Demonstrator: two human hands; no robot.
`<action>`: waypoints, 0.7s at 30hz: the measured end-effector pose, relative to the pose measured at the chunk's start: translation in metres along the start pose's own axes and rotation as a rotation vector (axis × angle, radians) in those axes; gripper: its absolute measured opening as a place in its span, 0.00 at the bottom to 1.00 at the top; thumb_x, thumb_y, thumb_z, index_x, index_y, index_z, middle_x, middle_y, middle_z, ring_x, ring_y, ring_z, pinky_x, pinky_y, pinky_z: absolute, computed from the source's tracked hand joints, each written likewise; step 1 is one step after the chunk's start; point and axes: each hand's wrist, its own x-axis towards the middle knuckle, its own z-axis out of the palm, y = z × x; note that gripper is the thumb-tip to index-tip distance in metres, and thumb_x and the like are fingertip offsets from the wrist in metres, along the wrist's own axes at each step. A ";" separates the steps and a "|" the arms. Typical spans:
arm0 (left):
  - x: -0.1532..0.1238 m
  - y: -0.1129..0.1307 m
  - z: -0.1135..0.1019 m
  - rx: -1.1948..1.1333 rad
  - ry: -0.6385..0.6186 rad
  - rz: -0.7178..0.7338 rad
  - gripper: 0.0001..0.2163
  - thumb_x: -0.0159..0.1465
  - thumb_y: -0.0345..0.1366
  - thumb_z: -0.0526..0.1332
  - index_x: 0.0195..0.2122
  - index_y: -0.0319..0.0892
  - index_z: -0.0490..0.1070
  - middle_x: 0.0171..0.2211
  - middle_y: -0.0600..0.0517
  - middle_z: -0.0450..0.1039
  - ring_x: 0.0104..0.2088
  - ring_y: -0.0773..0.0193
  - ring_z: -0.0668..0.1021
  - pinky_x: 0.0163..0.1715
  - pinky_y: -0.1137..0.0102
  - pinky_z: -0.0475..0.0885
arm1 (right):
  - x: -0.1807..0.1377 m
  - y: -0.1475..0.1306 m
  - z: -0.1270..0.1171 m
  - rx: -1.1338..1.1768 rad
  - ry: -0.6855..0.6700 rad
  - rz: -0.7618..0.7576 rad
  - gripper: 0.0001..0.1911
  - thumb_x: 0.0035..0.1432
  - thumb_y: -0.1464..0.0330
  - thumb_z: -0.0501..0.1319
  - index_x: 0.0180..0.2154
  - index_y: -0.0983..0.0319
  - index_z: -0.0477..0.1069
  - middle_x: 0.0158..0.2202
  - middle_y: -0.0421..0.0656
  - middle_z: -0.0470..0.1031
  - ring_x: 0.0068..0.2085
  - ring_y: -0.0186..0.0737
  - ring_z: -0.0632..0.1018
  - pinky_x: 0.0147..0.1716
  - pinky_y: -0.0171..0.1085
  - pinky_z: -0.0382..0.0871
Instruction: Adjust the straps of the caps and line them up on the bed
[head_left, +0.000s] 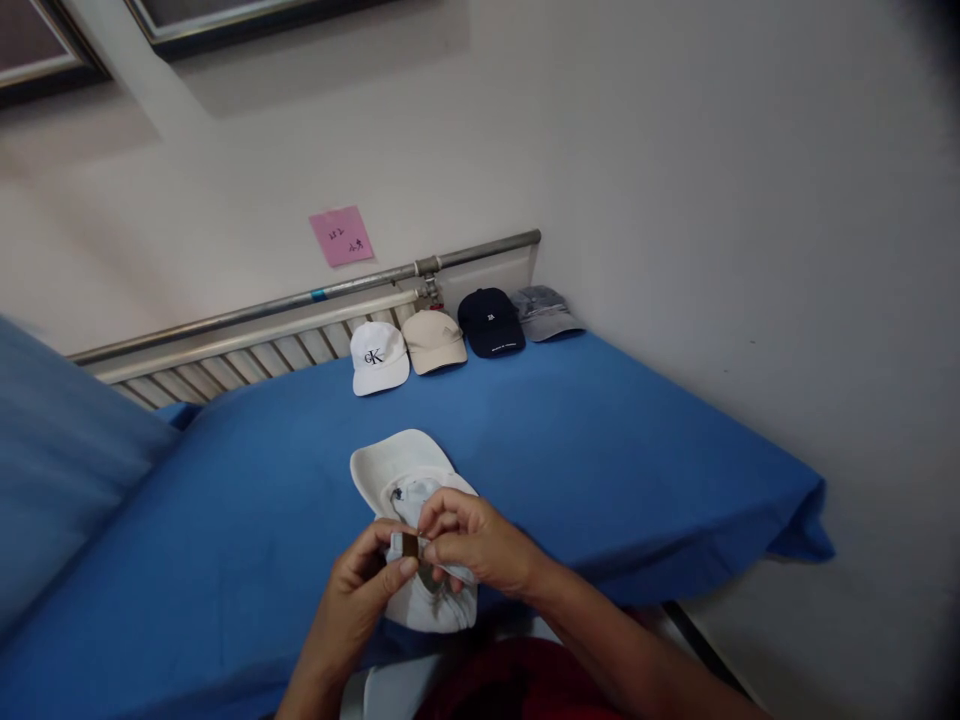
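A white baseball cap lies upside down near the front edge of the blue-covered table, its brim pointing away from me. My left hand pinches the cap's back strap, where a small brown-gold buckle shows between thumb and fingers. Close beside it, my right hand has thumb and forefinger pressed together at the buckle, on what looks like the strap's end. The fingers hide part of the strap and the cap's inside.
Along the table's far edge stand a white cap, a beige cap, a navy cap and a grey cap. Behind them are a radiator and a metal pipe. A blue curtain hangs at left.
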 end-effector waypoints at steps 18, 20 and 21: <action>-0.002 -0.001 0.004 0.007 0.045 -0.011 0.09 0.53 0.38 0.69 0.35 0.43 0.76 0.30 0.53 0.75 0.31 0.63 0.76 0.34 0.72 0.71 | -0.002 -0.001 -0.002 -0.087 0.011 0.037 0.12 0.42 0.71 0.63 0.32 0.61 0.65 0.24 0.35 0.70 0.23 0.31 0.73 0.17 0.27 0.63; -0.001 -0.001 0.004 0.035 0.006 -0.018 0.09 0.53 0.37 0.69 0.35 0.43 0.76 0.30 0.52 0.75 0.32 0.62 0.76 0.35 0.71 0.71 | -0.002 0.000 0.000 -0.094 0.026 0.009 0.11 0.42 0.72 0.62 0.32 0.61 0.65 0.24 0.35 0.70 0.22 0.30 0.72 0.17 0.27 0.63; 0.000 0.000 0.004 0.053 -0.019 -0.019 0.09 0.53 0.37 0.69 0.35 0.43 0.76 0.31 0.52 0.76 0.33 0.62 0.76 0.35 0.71 0.71 | -0.002 0.001 0.000 -0.096 0.038 -0.008 0.10 0.42 0.72 0.61 0.31 0.61 0.65 0.23 0.35 0.70 0.22 0.30 0.72 0.17 0.27 0.63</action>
